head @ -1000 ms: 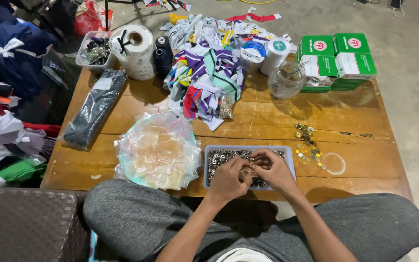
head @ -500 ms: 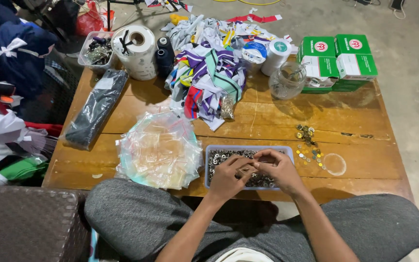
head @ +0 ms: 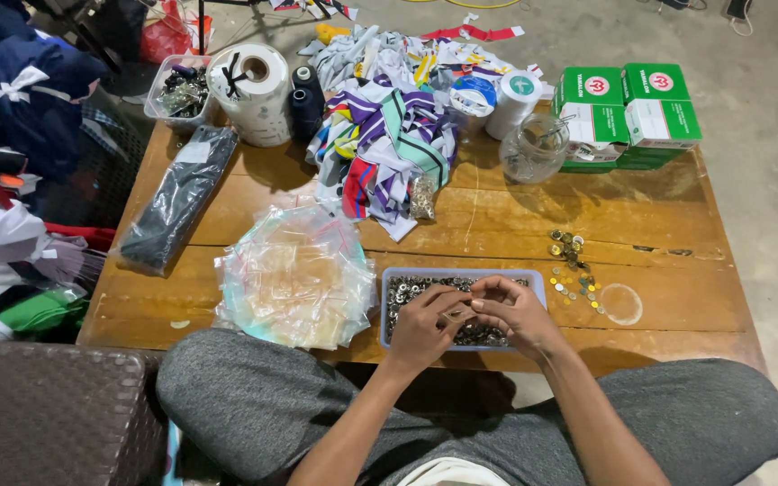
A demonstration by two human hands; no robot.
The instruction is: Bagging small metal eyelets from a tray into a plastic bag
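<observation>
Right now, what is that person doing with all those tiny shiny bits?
A person sits cross-legged at a low wooden table. Both hands meet over a shallow tray full of small silvery metal pieces: the left hand and right hand pinch something tiny between the fingertips, too small to make out. A heap of clear plastic bags lies left of the tray, and gold-coloured pieces are scattered to its right.

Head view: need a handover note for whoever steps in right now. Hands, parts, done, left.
Left hand and right hand: both over the shallow grey plastic tray of small silver metal rings, fingertips meeting on a tiny piece; what exactly is pinched is too small to tell.
Pile of clear plastic zip bags lies left of the tray.
Small gold-coloured round pieces lie loose on the wooden table, right of the tray.
Done: unclear. Left: tray holds many rings.
</observation>
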